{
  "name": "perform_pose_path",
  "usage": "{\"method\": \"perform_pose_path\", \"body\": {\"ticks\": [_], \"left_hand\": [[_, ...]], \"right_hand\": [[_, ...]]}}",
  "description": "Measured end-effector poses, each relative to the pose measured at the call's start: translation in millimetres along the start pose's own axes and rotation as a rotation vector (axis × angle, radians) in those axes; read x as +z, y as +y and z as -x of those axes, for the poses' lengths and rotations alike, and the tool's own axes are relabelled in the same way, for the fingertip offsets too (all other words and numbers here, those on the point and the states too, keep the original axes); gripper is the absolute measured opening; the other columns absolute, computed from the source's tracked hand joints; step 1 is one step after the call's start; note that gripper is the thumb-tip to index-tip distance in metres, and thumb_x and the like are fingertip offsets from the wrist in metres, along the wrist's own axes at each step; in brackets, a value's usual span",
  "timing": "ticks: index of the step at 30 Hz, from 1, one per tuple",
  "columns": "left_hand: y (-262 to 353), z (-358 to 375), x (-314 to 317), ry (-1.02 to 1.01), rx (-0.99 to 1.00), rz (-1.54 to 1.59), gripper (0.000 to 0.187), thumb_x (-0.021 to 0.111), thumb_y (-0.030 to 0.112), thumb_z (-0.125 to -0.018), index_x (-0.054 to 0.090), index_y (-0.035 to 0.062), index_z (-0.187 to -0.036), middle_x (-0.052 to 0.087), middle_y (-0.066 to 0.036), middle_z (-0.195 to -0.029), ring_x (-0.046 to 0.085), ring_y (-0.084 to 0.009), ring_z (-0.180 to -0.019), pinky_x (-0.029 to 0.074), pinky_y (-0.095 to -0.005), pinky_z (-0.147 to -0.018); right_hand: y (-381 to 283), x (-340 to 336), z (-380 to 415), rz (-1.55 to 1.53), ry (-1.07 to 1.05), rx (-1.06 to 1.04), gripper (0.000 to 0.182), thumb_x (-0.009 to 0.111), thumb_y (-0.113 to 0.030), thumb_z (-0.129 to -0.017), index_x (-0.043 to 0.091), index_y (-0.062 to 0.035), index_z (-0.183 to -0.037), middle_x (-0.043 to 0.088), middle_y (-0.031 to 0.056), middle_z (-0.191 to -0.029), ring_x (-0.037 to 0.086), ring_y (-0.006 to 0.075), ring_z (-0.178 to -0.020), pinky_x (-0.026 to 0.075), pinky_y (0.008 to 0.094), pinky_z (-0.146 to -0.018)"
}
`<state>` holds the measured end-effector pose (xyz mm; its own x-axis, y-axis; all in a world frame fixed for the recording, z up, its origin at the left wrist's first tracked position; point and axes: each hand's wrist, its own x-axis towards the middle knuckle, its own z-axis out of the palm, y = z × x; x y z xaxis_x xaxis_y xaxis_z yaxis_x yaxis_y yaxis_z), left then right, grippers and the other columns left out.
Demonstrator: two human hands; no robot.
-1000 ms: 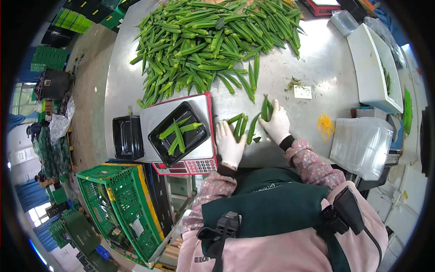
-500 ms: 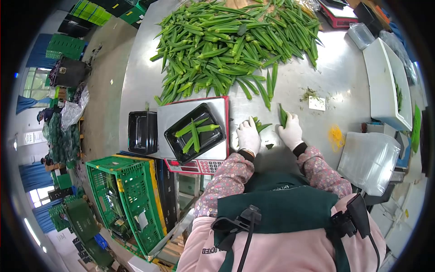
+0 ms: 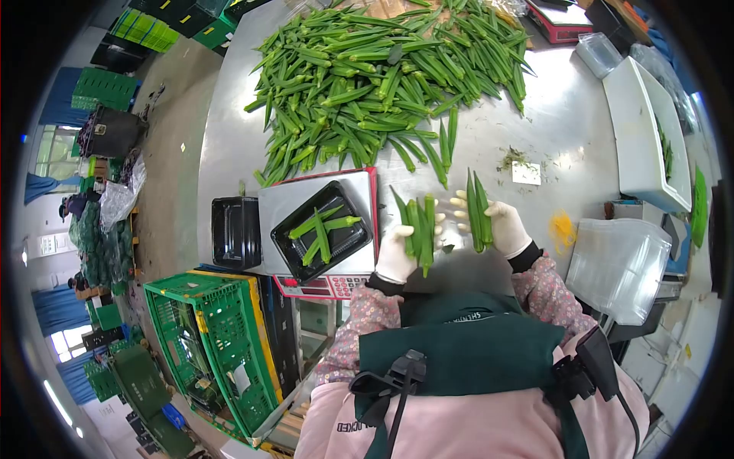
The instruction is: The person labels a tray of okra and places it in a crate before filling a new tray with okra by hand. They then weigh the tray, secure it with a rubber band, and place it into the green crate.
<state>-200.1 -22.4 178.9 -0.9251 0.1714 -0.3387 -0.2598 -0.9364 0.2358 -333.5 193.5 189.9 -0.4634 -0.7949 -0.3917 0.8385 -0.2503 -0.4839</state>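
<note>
Several green okra pods (image 3: 419,229) are gripped in my left hand (image 3: 395,256), which wears a white glove. My right hand (image 3: 508,228), gloved too, holds a few more pods (image 3: 478,213) upright, close beside the left. To the left, a black tray (image 3: 349,239) with a few okra in it rests tilted on a red and silver scale (image 3: 281,200). Another black tray (image 3: 236,232) stands at the scale's left side. A large okra heap (image 3: 367,84) covers the far part of the metal table (image 3: 229,138).
A white foam box (image 3: 638,130) stands at the right, with clear plastic lids (image 3: 621,264) nearer me. A yellow bundle (image 3: 562,229) and a white card (image 3: 526,173) lie on the table. Green crates (image 3: 222,336) stand at the lower left.
Both hands have come up off the table, turned, and now hold okra pods upright. The left has shifted a little left; more pods show in each hand. The whole view has shifted slightly.
</note>
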Motion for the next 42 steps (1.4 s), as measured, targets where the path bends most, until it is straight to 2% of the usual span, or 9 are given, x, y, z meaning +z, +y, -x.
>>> {"method": "perform_pose_path", "body": {"ticks": [15, 16, 20, 23, 25, 27, 30, 37, 42], "left_hand": [[14.8, 50.5, 41.3, -0.150, 0.087, 0.103, 0.095, 0.065, 0.035, -0.076, 0.022, 0.0052, -0.155, 0.022, -0.021, -0.160, 0.025, -0.0377, -0.147, 0.031, -0.0633, -0.112], [17.6, 56.0, 46.7, -0.132, 0.099, 0.112, 0.090, 0.065, 0.028, -0.077, 0.025, 0.0041, -0.154, 0.030, -0.022, -0.156, 0.039, -0.0364, -0.139, 0.043, -0.0548, -0.104], [44.9, 80.4, 31.4, 0.026, 0.213, -0.101, 0.080, 0.063, 0.011, -0.076, 0.033, 0.0027, -0.150, 0.052, -0.020, -0.137, 0.058, -0.0248, -0.099, 0.048, -0.0371, -0.077], [86.5, 110.0, 27.2, 0.222, 0.401, -0.752, 0.078, 0.061, 0.002, -0.076, 0.035, 0.0042, -0.149, 0.054, -0.019, -0.132, 0.060, -0.0239, -0.104, 0.051, -0.0365, -0.080], [109.2, 116.8, 16.8, 0.439, 0.803, -1.866, 0.082, 0.060, -0.001, -0.073, 0.033, 0.0040, -0.150, 0.053, -0.021, -0.129, 0.059, -0.0305, -0.107, 0.051, -0.0386, -0.088], [124.6, 124.4, 10.4, 0.606, 0.642, -2.146, 0.086, 0.062, 0.000, -0.071, 0.032, 0.0041, -0.151, 0.052, -0.020, -0.131, 0.053, -0.0386, -0.119, 0.044, -0.0418, -0.101], [134.4, 125.6, -22.5, 0.436, 0.600, -2.579, 0.089, 0.070, 0.010, -0.071, 0.032, 0.0003, -0.150, 0.041, -0.022, -0.146, 0.038, -0.0364, -0.137, 0.027, -0.0481, -0.115], [144.0, 170.6, -42.1, 0.418, 0.756, -1.817, 0.082, 0.070, 0.005, -0.075, 0.035, -0.0008, -0.149, 0.038, -0.024, -0.150, 0.033, -0.0376, -0.143, 0.025, -0.0416, -0.119], [123.4, 180.4, -57.3, 0.628, 0.952, -1.553, 0.064, 0.053, -0.002, -0.088, 0.035, -0.0014, -0.149, 0.038, -0.020, -0.153, 0.032, -0.0318, -0.145, 0.023, -0.0390, -0.119]], "right_hand": [[8.6, 64.5, 12.6, -0.386, -0.219, -0.043, 0.077, 0.049, -0.031, -0.084, 0.028, 0.0022, -0.151, 0.035, 0.0213, -0.154, 0.034, 0.0335, -0.143, 0.029, 0.0520, -0.117], [9.8, 70.0, 14.1, -0.381, -0.215, -0.053, 0.077, 0.049, -0.031, -0.084, 0.028, 0.0022, -0.151, 0.035, 0.0213, -0.154, 0.034, 0.0335, -0.143, 0.029, 0.0520, -0.117], [18.1, 83.6, 16.9, -0.325, -0.180, -0.060, 0.072, 0.046, -0.032, -0.089, 0.031, 0.0022, -0.150, 0.040, 0.0206, -0.151, 0.045, 0.0295, -0.133, 0.036, 0.0483, -0.111], [29.9, 76.8, 13.0, -0.199, -0.113, -0.032, 0.066, 0.044, -0.030, -0.092, 0.035, 0.0024, -0.148, 0.048, 0.0189, -0.144, 0.055, 0.0236, -0.114, 0.045, 0.0406, -0.099], [37.3, 80.9, 9.1, -0.085, -0.095, -0.014, 0.063, 0.044, -0.030, -0.093, 0.038, 0.0025, -0.147, 0.053, 0.0177, -0.140, 0.059, 0.0201, -0.103, 0.048, 0.0361, -0.092], [45.7, 92.9, 7.4, 0.085, 0.036, -0.017, 0.060, 0.043, -0.029, -0.094, 0.041, 0.0027, -0.145, 0.059, 0.0158, -0.133, 0.057, 0.0160, -0.091, 0.049, 0.0303, -0.081], [53.4, 111.0, 0.5, 0.181, 0.071, -0.027, 0.058, 0.042, -0.027, -0.095, 0.043, 0.0041, -0.144, 0.062, 0.0148, -0.130, 0.059, 0.0161, -0.090, 0.050, 0.0302, -0.081], [64.2, 152.2, -35.9, 0.790, 0.104, -0.150, 0.054, 0.048, -0.016, -0.094, 0.042, -0.0012, -0.145, 0.061, 0.0124, -0.129, 0.062, 0.0163, -0.092, 0.052, 0.0266, -0.081], [93.2, 222.4, -83.1, 1.764, -0.205, -0.775, 0.059, 0.059, -0.013, -0.084, 0.045, -0.0037, -0.141, 0.060, 0.0201, -0.122, 0.060, 0.0340, -0.109, 0.050, 0.0410, -0.093]]}}
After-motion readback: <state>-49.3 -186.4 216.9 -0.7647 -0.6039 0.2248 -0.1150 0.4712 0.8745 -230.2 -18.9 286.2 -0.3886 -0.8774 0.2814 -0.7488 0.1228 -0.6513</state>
